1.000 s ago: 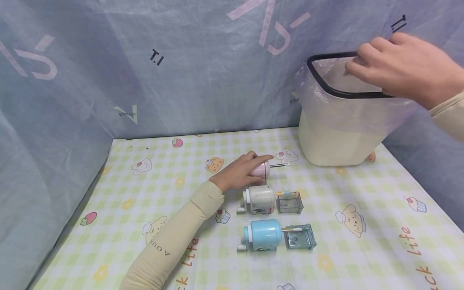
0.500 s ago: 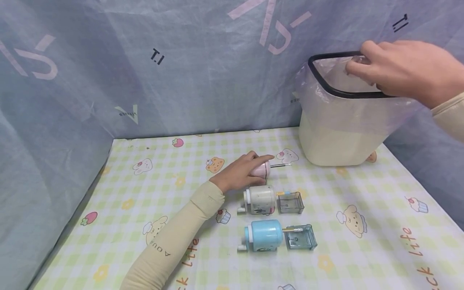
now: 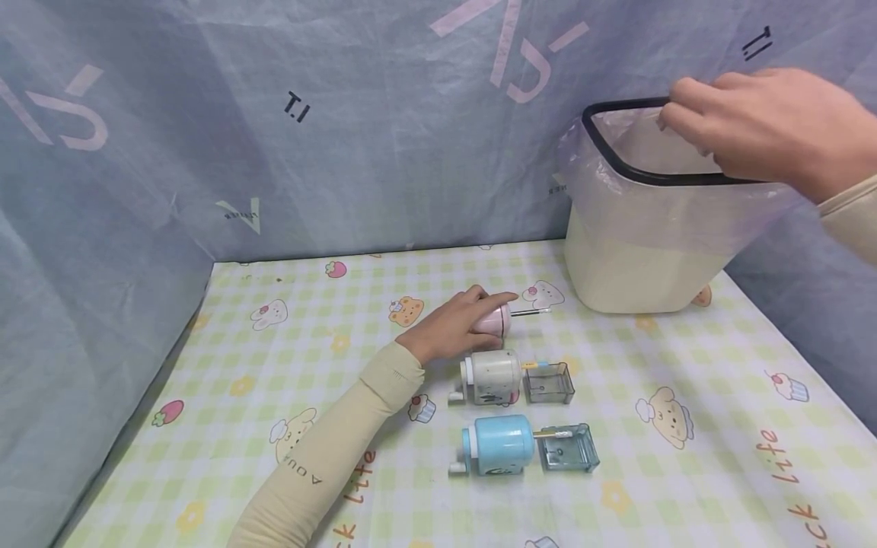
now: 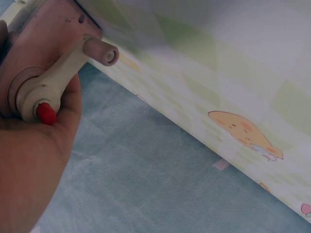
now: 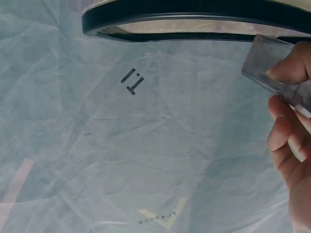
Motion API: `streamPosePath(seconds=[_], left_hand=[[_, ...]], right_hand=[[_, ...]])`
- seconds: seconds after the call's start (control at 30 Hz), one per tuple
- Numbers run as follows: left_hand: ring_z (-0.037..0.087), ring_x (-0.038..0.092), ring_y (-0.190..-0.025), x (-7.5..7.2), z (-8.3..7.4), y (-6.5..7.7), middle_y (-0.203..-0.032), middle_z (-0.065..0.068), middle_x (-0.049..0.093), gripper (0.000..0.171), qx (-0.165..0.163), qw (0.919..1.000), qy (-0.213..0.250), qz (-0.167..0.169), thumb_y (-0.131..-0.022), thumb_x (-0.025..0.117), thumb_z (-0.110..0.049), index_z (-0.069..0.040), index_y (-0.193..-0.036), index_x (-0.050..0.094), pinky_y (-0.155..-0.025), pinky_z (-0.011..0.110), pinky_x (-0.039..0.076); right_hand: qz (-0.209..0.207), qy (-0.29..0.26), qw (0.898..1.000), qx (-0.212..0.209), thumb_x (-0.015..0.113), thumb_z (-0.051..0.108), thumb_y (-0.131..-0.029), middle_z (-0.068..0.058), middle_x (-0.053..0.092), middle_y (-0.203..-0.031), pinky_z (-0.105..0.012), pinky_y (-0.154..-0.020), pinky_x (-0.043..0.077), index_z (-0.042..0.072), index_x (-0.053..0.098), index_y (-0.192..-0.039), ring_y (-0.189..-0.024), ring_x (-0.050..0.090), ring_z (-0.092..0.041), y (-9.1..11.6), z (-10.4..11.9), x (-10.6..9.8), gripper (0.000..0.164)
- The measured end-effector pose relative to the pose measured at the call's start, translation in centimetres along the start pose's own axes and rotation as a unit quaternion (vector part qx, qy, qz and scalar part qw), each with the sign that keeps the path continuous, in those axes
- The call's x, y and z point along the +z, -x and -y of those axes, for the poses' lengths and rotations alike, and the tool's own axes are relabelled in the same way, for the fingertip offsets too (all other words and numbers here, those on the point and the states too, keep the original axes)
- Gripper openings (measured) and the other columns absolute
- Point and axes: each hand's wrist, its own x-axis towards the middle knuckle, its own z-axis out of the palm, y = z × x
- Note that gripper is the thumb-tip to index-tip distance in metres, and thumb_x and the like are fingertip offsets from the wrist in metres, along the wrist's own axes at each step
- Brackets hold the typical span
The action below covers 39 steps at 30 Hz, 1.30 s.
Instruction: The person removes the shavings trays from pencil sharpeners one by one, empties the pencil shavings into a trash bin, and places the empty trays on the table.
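My left hand (image 3: 448,326) grips a pink pencil sharpener (image 3: 496,323) at the back of the table, with a dark pencil (image 3: 529,312) sticking out to the right. Seen from the left wrist, the sharpener's crank handle (image 4: 63,68) with a red knob points towards the camera. Above the bin's opening, my right hand (image 3: 774,125) pinches a clear plastic shavings drawer (image 5: 262,60) between thumb and fingers; the drawer tilts in the right wrist view and is mostly hidden by the hand in the head view.
A cream bin (image 3: 630,266) lined with a clear bag stands at the back right, its black rim (image 3: 658,180) below my right hand. A grey sharpener (image 3: 495,377) and a blue sharpener (image 3: 503,443) hold pencils, with drawers (image 3: 548,384) lying beside them.
My right hand dips and turns slightly over the bin, then comes up a little, still holding the drawer. My left hand and the pink sharpener stay put.
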Motion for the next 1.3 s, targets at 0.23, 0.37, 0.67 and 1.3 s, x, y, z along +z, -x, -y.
streamPosePath(seconds=[0.23,0.37,0.67,1.3], left_hand=[[0.02,0.051,-0.103,-0.06,-0.13,0.09,-0.13,0.003,0.053,0.076,0.002,1.0,0.004,-0.002,-0.103,0.074,-0.037,-0.034,-0.168,0.034,-0.089,0.035,0.048],[0.02,0.05,-0.102,-0.05,-0.14,0.13,-0.13,0.003,0.053,0.076,0.002,1.0,0.007,0.0,-0.103,0.074,-0.037,-0.034,-0.168,0.034,-0.088,0.035,0.047],[0.019,0.051,-0.104,-0.08,-0.07,0.18,-0.131,0.004,0.053,0.076,0.003,1.0,0.004,-0.002,-0.103,0.074,-0.037,-0.034,-0.167,0.035,-0.089,0.035,0.048],[0.019,0.052,-0.107,-0.11,-0.07,0.3,-0.133,0.005,0.054,0.076,0.003,1.0,0.007,-0.004,-0.102,0.074,-0.038,-0.034,-0.167,0.035,-0.091,0.036,0.048]], right_hand=[[0.022,0.01,1.0,-0.005,0.051,-0.033,-0.085,-0.018,0.047,-0.092,-0.046,-0.042,0.035,0.002,0.052,-0.129,-0.055,0.038,-0.025,0.29,-0.28,-0.01,0.056],[0.002,0.009,1.0,-0.012,0.05,-0.032,-0.085,-0.015,0.044,-0.09,-0.045,-0.041,0.034,0.001,0.046,-0.099,-0.054,0.036,-0.025,0.54,-0.41,0.14,0.037],[-0.005,0.022,1.0,-0.018,0.052,-0.032,-0.086,-0.016,0.042,-0.091,-0.043,-0.043,0.033,0.0,0.044,-0.096,-0.054,0.035,-0.024,0.58,-0.25,0.03,0.035],[0.026,-0.058,0.974,0.218,0.082,-0.002,-0.066,-0.033,0.05,-0.111,-0.07,-0.054,0.043,-0.008,0.053,-0.112,-0.065,0.053,-0.056,0.59,0.5,-0.76,0.055]])
